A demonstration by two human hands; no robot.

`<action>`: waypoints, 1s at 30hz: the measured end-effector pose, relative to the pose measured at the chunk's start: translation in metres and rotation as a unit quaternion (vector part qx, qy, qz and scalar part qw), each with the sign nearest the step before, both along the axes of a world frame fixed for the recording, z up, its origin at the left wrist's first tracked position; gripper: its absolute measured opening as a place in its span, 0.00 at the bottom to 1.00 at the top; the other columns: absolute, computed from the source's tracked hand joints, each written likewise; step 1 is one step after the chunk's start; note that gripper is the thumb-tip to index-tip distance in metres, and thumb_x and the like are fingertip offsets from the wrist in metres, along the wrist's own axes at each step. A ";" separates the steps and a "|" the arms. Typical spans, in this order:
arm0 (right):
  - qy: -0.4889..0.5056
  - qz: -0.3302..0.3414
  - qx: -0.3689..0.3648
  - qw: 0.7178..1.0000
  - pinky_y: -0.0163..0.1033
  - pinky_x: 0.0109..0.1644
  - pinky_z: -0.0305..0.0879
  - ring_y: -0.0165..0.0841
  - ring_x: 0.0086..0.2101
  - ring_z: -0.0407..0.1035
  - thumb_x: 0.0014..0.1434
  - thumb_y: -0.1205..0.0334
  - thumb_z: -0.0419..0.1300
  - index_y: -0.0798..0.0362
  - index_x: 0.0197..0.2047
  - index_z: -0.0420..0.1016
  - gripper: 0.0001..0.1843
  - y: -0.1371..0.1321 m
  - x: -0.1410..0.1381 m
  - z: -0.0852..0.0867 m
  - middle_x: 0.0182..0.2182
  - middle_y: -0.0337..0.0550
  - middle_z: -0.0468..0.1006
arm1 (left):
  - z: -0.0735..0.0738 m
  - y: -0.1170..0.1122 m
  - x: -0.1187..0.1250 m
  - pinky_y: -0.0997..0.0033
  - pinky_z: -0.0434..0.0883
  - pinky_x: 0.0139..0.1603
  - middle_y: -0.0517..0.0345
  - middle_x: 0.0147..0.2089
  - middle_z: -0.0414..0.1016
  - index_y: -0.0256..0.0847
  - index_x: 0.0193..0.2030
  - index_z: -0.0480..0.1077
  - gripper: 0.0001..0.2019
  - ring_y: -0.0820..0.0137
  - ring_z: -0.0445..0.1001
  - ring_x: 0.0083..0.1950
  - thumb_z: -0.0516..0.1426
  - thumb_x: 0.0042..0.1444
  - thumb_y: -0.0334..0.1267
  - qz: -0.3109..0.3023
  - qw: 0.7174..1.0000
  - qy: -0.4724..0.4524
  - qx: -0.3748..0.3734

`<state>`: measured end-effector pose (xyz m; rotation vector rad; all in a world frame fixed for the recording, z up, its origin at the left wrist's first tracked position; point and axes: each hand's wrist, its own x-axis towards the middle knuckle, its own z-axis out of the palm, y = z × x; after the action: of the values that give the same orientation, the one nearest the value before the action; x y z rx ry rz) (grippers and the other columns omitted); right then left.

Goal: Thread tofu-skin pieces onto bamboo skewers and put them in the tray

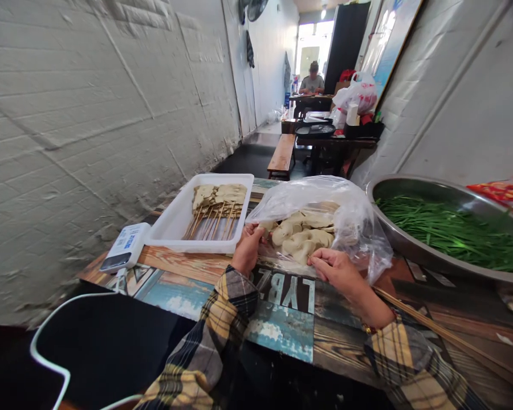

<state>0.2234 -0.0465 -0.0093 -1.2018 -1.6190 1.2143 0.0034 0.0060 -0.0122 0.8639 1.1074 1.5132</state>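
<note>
A clear plastic bag lies on the painted wooden table, holding pale folded tofu-skin pieces. My left hand pinches the bag's near left edge. My right hand is closed on the bag's near right edge, next to the pale pieces. To the left stands a white tray with several pale pieces threaded on bamboo skewers. Loose bamboo skewers lie along the table by my right wrist.
A large metal bowl of green chives stands at the right. A white power bank with a white cable sits at the table's left corner. A white brick wall runs along the left. A seated person works at a far table.
</note>
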 end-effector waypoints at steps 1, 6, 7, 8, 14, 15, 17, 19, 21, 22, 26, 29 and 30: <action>-0.006 0.005 -0.002 1.000 0.32 0.21 0.48 0.25 0.15 0.54 0.55 0.57 0.58 0.54 0.26 0.74 0.11 -0.001 0.000 -0.001 0.12 0.31 0.63 | -0.001 0.001 -0.001 0.78 0.61 0.22 0.60 0.30 0.75 0.36 0.37 0.69 0.14 0.77 0.70 0.25 0.62 0.41 0.36 -0.006 1.000 -0.002 0.001; -0.016 0.044 -0.019 0.999 0.32 0.21 0.47 0.25 0.15 0.54 0.56 0.58 0.57 0.55 0.28 0.75 0.11 -0.004 0.001 -0.002 0.11 0.30 0.63 | -0.003 0.002 -0.004 0.79 0.61 0.22 0.63 0.25 0.73 0.36 0.35 0.70 0.13 0.77 0.68 0.23 0.63 0.39 0.35 -0.029 0.999 -0.022 -0.009; -0.017 0.046 -0.020 0.999 0.32 0.21 0.48 0.25 0.15 0.54 0.56 0.57 0.57 0.54 0.28 0.75 0.11 -0.005 0.001 -0.002 0.11 0.30 0.63 | -0.003 0.002 -0.004 0.79 0.61 0.22 0.63 0.25 0.73 0.37 0.34 0.70 0.13 0.77 0.69 0.23 0.63 0.39 0.35 -0.024 0.999 -0.024 -0.011; -0.020 0.044 -0.019 0.999 0.32 0.21 0.48 0.25 0.15 0.54 0.56 0.57 0.58 0.54 0.27 0.75 0.11 -0.005 0.001 -0.001 0.11 0.30 0.63 | -0.002 0.002 -0.004 0.79 0.60 0.21 0.62 0.25 0.73 0.37 0.33 0.70 0.12 0.76 0.70 0.24 0.64 0.39 0.35 -0.017 0.999 -0.027 -0.011; -0.027 0.027 -0.033 0.999 0.32 0.20 0.47 0.25 0.14 0.52 0.54 0.55 0.58 0.54 0.26 0.74 0.12 -0.003 0.002 -0.001 0.11 0.30 0.62 | -0.002 0.004 -0.006 0.78 0.55 0.19 0.59 0.28 0.76 0.37 0.32 0.71 0.12 0.76 0.69 0.24 0.65 0.38 0.35 0.009 1.000 -0.018 0.001; -0.030 0.027 -0.034 0.999 0.32 0.21 0.47 0.25 0.14 0.53 0.54 0.55 0.58 0.54 0.26 0.74 0.12 -0.003 0.002 -0.001 0.11 0.30 0.62 | -0.002 0.004 -0.006 0.78 0.55 0.20 0.58 0.28 0.76 0.36 0.33 0.72 0.12 0.76 0.69 0.23 0.65 0.38 0.35 0.010 1.000 -0.016 0.004; -0.040 0.025 -0.032 0.998 0.32 0.21 0.48 0.25 0.15 0.53 0.55 0.55 0.58 0.54 0.26 0.75 0.12 -0.003 0.002 -0.001 0.11 0.30 0.62 | -0.003 0.005 -0.006 0.78 0.55 0.20 0.59 0.27 0.76 0.36 0.34 0.73 0.13 0.76 0.69 0.23 0.65 0.38 0.34 0.008 1.000 -0.017 0.009; -0.049 0.024 -0.029 0.998 0.33 0.22 0.49 0.25 0.15 0.54 0.56 0.55 0.58 0.54 0.27 0.75 0.13 -0.004 0.002 -0.001 0.11 0.30 0.62 | -0.003 0.005 -0.006 0.78 0.55 0.20 0.59 0.27 0.76 0.36 0.35 0.73 0.14 0.76 0.68 0.23 0.65 0.38 0.34 0.006 1.000 -0.020 0.010; -0.051 0.023 -0.029 0.998 0.33 0.22 0.50 0.26 0.15 0.54 0.56 0.55 0.58 0.54 0.26 0.75 0.13 -0.005 0.002 0.001 0.11 0.31 0.63 | -0.003 0.005 -0.006 0.77 0.56 0.21 0.59 0.28 0.76 0.36 0.36 0.74 0.14 0.76 0.69 0.23 0.64 0.38 0.34 0.008 1.000 -0.021 0.009; -0.050 0.022 -0.030 0.998 0.32 0.22 0.50 0.26 0.15 0.55 0.56 0.55 0.58 0.54 0.26 0.75 0.13 -0.006 0.002 0.001 0.12 0.31 0.63 | -0.003 0.005 -0.006 0.77 0.56 0.21 0.59 0.29 0.77 0.37 0.35 0.74 0.14 0.76 0.69 0.24 0.64 0.38 0.34 0.010 1.000 -0.020 0.009; -0.053 0.017 -0.029 0.998 0.32 0.21 0.49 0.25 0.15 0.55 0.55 0.55 0.58 0.54 0.26 0.76 0.13 -0.007 0.001 0.002 0.12 0.31 0.63 | -0.005 0.005 -0.007 0.77 0.59 0.23 0.58 0.31 0.77 0.37 0.34 0.73 0.13 0.74 0.70 0.26 0.64 0.39 0.36 0.012 1.000 -0.011 0.013; -0.058 0.016 -0.020 0.998 0.32 0.21 0.50 0.26 0.15 0.55 0.56 0.55 0.58 0.54 0.26 0.75 0.13 -0.008 0.001 0.001 0.12 0.31 0.63 | -0.005 0.004 -0.006 0.76 0.60 0.24 0.58 0.31 0.77 0.37 0.34 0.73 0.12 0.73 0.71 0.27 0.63 0.40 0.36 0.011 1.000 0.001 0.016; -0.060 0.015 -0.019 0.998 0.32 0.21 0.49 0.25 0.15 0.55 0.56 0.56 0.58 0.54 0.26 0.75 0.13 -0.009 0.002 0.000 0.12 0.31 0.63 | -0.005 0.003 -0.006 0.76 0.60 0.25 0.58 0.31 0.77 0.37 0.34 0.73 0.11 0.73 0.71 0.27 0.63 0.40 0.36 0.010 1.000 0.006 0.017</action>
<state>0.2253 -0.0552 -0.0097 -1.2992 -1.7142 1.2175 -0.0021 0.0093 -0.0170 0.8876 1.1049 1.5494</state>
